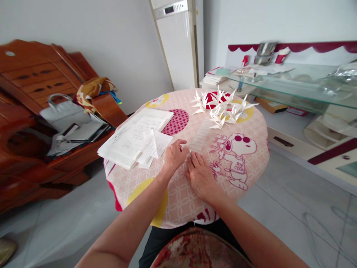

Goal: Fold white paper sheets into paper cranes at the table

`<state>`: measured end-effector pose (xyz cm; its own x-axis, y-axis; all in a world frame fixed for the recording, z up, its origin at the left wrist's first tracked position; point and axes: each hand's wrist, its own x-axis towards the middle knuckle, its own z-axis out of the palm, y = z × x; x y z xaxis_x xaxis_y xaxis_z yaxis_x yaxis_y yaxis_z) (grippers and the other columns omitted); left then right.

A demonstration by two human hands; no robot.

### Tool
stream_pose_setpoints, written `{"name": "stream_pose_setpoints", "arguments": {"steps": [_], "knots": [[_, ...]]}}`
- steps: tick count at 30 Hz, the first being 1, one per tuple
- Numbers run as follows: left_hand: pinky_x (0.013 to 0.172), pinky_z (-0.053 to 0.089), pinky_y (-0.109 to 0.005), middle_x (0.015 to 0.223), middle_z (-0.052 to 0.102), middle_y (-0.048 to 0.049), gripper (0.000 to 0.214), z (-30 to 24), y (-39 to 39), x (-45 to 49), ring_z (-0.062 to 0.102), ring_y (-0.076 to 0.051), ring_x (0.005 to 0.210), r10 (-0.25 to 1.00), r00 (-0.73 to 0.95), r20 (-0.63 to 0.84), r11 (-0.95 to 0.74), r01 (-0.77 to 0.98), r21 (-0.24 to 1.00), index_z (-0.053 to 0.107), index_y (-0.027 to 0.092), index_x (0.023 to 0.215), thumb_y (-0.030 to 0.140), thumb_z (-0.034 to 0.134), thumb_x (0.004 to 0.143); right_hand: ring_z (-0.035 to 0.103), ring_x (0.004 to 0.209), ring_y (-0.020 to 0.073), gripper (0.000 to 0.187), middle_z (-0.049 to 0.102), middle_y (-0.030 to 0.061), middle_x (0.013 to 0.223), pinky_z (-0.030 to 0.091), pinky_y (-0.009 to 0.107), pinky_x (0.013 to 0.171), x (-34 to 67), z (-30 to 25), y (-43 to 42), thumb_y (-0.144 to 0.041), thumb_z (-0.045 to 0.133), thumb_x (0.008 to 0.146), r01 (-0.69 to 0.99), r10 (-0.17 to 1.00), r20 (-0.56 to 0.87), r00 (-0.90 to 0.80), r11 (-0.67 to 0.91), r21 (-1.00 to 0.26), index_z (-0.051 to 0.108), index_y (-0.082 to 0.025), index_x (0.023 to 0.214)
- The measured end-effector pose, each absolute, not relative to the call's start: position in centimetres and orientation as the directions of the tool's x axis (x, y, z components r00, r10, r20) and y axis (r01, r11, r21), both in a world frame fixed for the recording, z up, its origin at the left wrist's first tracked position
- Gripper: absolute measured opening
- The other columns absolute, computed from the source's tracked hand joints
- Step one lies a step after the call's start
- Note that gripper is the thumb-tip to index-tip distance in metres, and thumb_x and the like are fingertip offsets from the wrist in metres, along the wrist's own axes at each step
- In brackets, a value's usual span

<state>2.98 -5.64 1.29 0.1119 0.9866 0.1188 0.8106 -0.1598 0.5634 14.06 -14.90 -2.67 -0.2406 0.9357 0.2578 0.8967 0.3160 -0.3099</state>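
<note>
A pale, blurred strip of paper [200,134] lies in front of my hands on the round table, its near end by my fingertips. My left hand [174,154] is closed, thumb and forefinger pinched at the left side of that near end. Flat on the tablecloth beside it rests my right hand [202,175], fingers stretched toward the paper's near edge. Left of my hands, a folded white paper [156,143] stands partly raised on a stack of printed sheets [125,136]. Several white folded paper cranes [223,108] are grouped at the table's far right.
A patterned pink tablecloth [178,201] covers the round table. To the left is a carved wooden bench [103,111] with a white handbag [63,111]. A glass-topped cabinet [301,87] stands at the right, and a tall white air conditioner [177,44] behind.
</note>
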Motion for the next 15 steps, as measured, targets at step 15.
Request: {"name": "stream_pose_setpoints", "arguments": {"steps": [15], "knots": [[0.064, 0.049, -0.024, 0.081, 0.076, -0.0017, 0.034, 0.9, -7.1, 1.3, 0.07, -0.015, 0.069, 0.977, 0.191, 0.097, -0.2, 0.648, 0.735, 0.063, 0.02, 0.122, 0.029, 0.049, 0.091, 0.041, 0.139, 0.035, 0.043, 0.046, 0.0224, 0.151, 0.028, 0.059, 0.117, 15.2, -1.1, -14.4, -0.025, 0.058, 0.09, 0.851, 0.937, 0.208, -0.281, 0.344, -0.397, 0.055, -0.009, 0.129]]}}
